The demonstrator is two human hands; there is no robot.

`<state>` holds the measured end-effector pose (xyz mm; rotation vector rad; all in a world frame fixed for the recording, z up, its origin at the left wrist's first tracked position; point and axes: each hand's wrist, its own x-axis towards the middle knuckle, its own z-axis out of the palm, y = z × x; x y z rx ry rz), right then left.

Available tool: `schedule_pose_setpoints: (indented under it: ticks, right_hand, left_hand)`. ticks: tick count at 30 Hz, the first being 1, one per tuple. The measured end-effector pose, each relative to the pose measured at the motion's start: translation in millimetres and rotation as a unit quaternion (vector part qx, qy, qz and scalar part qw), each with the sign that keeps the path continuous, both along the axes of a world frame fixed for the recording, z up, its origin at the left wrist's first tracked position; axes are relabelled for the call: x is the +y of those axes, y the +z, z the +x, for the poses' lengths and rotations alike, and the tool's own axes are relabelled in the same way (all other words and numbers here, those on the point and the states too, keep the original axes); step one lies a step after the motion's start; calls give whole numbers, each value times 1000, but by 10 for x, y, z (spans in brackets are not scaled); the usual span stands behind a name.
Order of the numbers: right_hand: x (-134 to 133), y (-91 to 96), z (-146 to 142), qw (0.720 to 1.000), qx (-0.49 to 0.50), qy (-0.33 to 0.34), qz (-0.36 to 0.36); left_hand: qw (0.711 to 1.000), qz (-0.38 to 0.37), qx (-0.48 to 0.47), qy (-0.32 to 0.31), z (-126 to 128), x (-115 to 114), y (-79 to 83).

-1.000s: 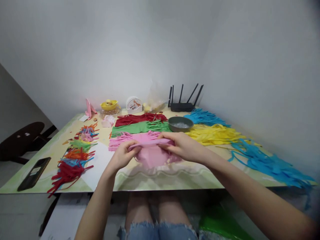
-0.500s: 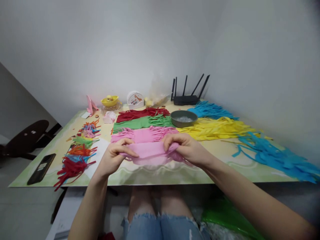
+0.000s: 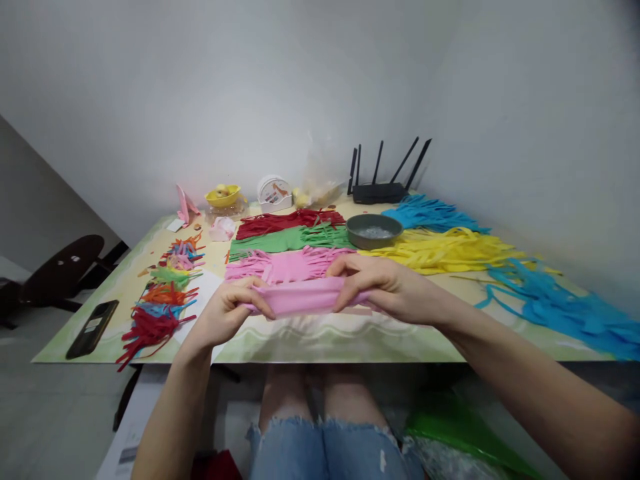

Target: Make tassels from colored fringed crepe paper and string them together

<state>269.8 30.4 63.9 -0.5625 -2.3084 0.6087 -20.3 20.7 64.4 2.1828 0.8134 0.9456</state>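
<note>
"Where is the pink strip (image 3: 303, 297)?"

"Over the near side of the table (image 3: 330, 347) — left hand (image 3: 227, 313) and right hand (image 3: 385, 290) each grip an end (fingers closed), pink fringe (image 3: 290, 265) lying just beyond."

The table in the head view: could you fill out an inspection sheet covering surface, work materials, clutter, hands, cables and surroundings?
Surface: table with a green-and-yellow patterned cover.
Work materials: soft pink strip, cloth or paper unclear; fringed pieces in rows, pink, green and dark red; yellow fringe and blue strands at right; small multicoloured tassels at left.
Clutter: black rectangular phone, lying flat; grey-green round bowl with clear contents; black router with antennas; yellow bowl.
Hands: left hand and right hand grip the strip toward opposite ends.
Cables: nothing seen.
Surroundings: plain pale wall; dark-brown round stool; shiny green plastic-looking item below table level.
</note>
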Motion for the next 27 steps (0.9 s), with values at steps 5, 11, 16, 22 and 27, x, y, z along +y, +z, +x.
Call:
schedule_pose_setpoints:
  ticks: [5,11,16,22,27]
  right_hand:
    - [-4,48,19,998,-55,4,17]
    - [-99,130,-13,990,-120,-17,72]
    - [-218,233,42,985,-162,-24,60]
    - [-191,242,41,991,-115,-25,-63]
    - [-123,104,-181,984,-107,-107,-95]
  left_hand:
    - [998,-3,64,-16,9,-106,67]
    - [998,-1,13,57,97,-142,-5]
    - [995,1,11,96,180,-116,-1]
    - [993,-41,83,75,204,-94,79]
    - [993,-33,78,80,192,-107,59]
